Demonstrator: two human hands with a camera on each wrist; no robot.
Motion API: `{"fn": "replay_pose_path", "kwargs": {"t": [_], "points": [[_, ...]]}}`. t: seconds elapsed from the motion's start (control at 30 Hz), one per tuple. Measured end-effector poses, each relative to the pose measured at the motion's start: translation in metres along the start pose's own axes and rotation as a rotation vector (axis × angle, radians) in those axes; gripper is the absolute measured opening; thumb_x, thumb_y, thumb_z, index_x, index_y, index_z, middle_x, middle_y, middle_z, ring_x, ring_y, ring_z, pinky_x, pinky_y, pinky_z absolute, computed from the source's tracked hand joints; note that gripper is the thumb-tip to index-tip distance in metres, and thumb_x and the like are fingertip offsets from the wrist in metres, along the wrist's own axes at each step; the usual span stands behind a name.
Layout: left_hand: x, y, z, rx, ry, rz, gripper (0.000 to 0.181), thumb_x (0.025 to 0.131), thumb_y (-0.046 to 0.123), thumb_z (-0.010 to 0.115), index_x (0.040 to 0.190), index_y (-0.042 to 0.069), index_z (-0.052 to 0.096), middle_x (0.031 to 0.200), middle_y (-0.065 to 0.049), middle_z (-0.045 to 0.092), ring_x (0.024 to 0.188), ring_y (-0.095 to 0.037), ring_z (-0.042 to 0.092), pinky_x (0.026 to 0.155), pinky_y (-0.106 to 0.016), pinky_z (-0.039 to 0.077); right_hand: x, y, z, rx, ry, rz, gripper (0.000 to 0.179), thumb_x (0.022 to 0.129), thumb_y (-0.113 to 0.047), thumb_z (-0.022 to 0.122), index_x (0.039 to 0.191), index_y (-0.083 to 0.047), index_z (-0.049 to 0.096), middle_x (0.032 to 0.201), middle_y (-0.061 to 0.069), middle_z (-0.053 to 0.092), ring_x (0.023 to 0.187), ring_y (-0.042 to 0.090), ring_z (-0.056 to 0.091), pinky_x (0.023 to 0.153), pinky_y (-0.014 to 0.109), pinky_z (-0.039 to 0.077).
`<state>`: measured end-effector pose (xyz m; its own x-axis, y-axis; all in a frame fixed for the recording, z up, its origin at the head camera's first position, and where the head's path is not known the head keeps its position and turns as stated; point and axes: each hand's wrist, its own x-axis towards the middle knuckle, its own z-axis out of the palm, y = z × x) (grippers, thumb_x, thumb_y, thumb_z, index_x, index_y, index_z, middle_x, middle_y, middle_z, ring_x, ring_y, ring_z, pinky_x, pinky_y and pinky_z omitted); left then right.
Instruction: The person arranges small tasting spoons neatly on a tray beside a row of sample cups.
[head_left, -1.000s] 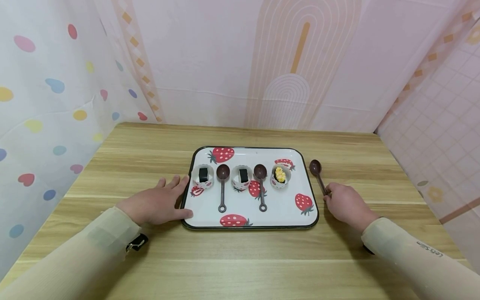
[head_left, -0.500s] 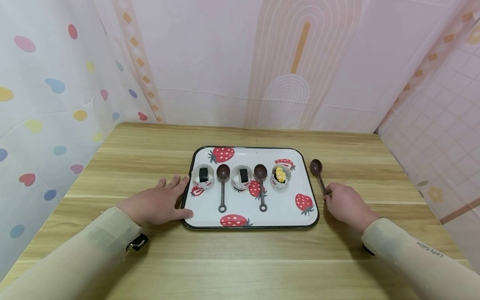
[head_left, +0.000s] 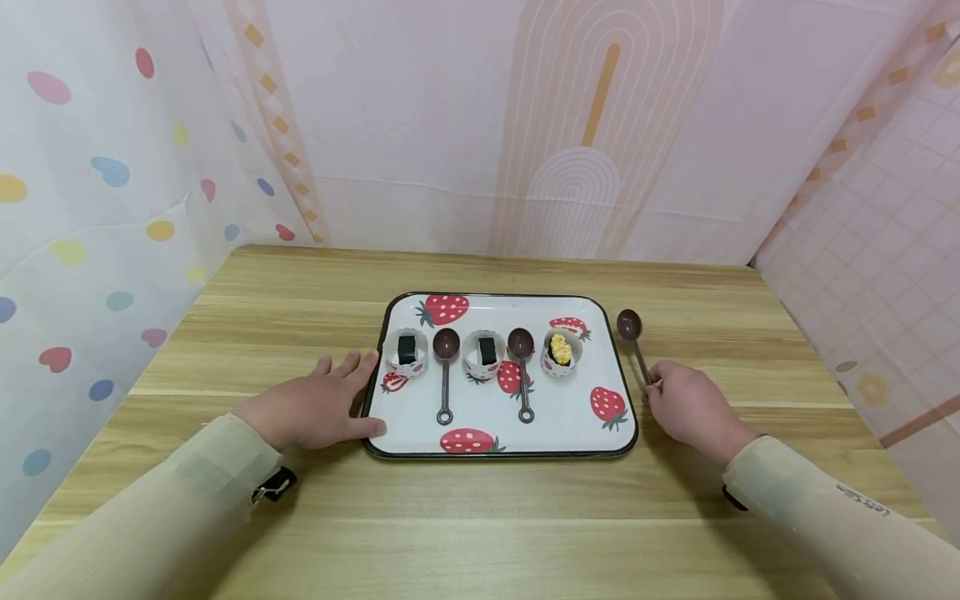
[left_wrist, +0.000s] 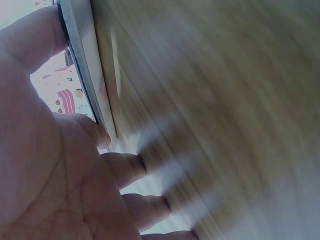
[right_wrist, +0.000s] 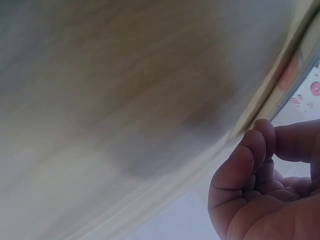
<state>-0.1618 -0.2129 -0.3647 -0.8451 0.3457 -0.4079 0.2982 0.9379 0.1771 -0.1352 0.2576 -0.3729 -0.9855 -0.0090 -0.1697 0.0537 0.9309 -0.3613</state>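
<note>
My right hand [head_left: 692, 412] pinches the handle end of a brown measuring spoon [head_left: 630, 325] beside the tray's right edge. In the right wrist view its thumb and curled fingers [right_wrist: 245, 165] meet, and the spoon is hidden. My left hand [head_left: 311, 408] lies with spread, straight fingers at the left edge of a white strawberry-print tray [head_left: 555, 425], thumb over the rim. On the tray stand a left paper cup [head_left: 406, 368] and a middle paper cup [head_left: 482, 367], each with a black-wrapped sushi piece, and a right cup [head_left: 561, 367] with yellow-topped sushi. Two brown measuring spoons, left [head_left: 446, 367] and right [head_left: 522, 367], lie between them.
The tray lies on a wooden table [head_left: 480, 525] with bare wood around it. A pink patterned curtain [head_left: 420, 125] hangs behind the table, a dotted one [head_left: 97, 167] at the left, a checked one [head_left: 885, 217] at the right.
The spoon in my right hand has shifted slightly, its bowl moving a little up and away from me. My left hand and the things on the tray have not moved.
</note>
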Motion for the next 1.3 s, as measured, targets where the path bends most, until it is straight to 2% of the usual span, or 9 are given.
{"fn": "replay_pose_path", "kwargs": {"t": [0.2,0.53,0.73,0.97,1.2,1.3], "points": [[-0.001,0.0,0.0,-0.002,0.0,0.003,0.117,0.091,0.08,0.058,0.17,0.007,0.012,0.173,-0.029,0.015,0.153,-0.066,0.014,0.111,-0.076,0.038,-0.003,-0.007,-0.001,0.059,-0.017,0.027,0.021,0.105,-0.012,0.056,0.116,0.004,0.065,0.074,0.007,0.059,0.061,0.018,0.054,0.053,0.031,0.045],[0.0,0.0,-0.001,-0.003,-0.005,0.0,0.117,0.091,0.08,0.058,0.17,0.007,0.012,0.173,-0.029,0.014,0.153,-0.066,0.014,0.111,-0.076,0.037,-0.004,-0.016,-0.003,0.103,-0.029,0.04,0.018,0.104,-0.012,0.059,0.112,0.002,0.067,0.08,0.009,0.065,0.065,0.019,0.056,0.056,0.031,0.046],[0.0,0.0,-0.001,-0.004,-0.003,0.003,0.117,0.091,0.079,0.059,0.17,0.006,0.013,0.173,-0.03,0.015,0.152,-0.067,0.015,0.112,-0.076,0.037,-0.006,-0.02,-0.004,0.139,-0.035,0.017,0.02,0.103,-0.012,0.058,0.112,0.002,0.069,0.086,0.01,0.068,0.07,0.02,0.057,0.059,0.032,0.046],[0.0,0.0,-0.001,-0.005,-0.003,0.004,0.116,0.091,0.078,0.059,0.17,0.006,0.012,0.173,-0.03,0.016,0.152,-0.066,0.015,0.112,-0.075,0.037,-0.006,-0.023,-0.004,0.235,-0.092,0.017,0.021,0.102,-0.012,0.061,0.111,0.005,0.07,0.084,0.009,0.067,0.068,0.018,0.055,0.056,0.031,0.046],[-0.001,0.0,-0.001,-0.005,-0.002,0.011,0.116,0.092,0.078,0.059,0.17,0.005,0.012,0.172,-0.031,0.016,0.152,-0.067,0.015,0.113,-0.075,0.037,-0.004,-0.025,0.002,0.268,-0.121,0.007,0.016,0.1,-0.01,0.062,0.105,0.002,0.072,0.08,0.006,0.068,0.062,0.015,0.051,0.053,0.027,0.043],[0.0,0.0,-0.001,-0.006,-0.004,0.009,0.116,0.092,0.078,0.059,0.17,0.006,0.012,0.173,-0.03,0.015,0.152,-0.066,0.015,0.113,-0.075,0.036,-0.003,-0.026,0.003,0.312,-0.147,0.032,0.015,0.101,-0.009,0.061,0.105,0.001,0.07,0.082,0.006,0.07,0.063,0.015,0.051,0.052,0.026,0.042]]}}
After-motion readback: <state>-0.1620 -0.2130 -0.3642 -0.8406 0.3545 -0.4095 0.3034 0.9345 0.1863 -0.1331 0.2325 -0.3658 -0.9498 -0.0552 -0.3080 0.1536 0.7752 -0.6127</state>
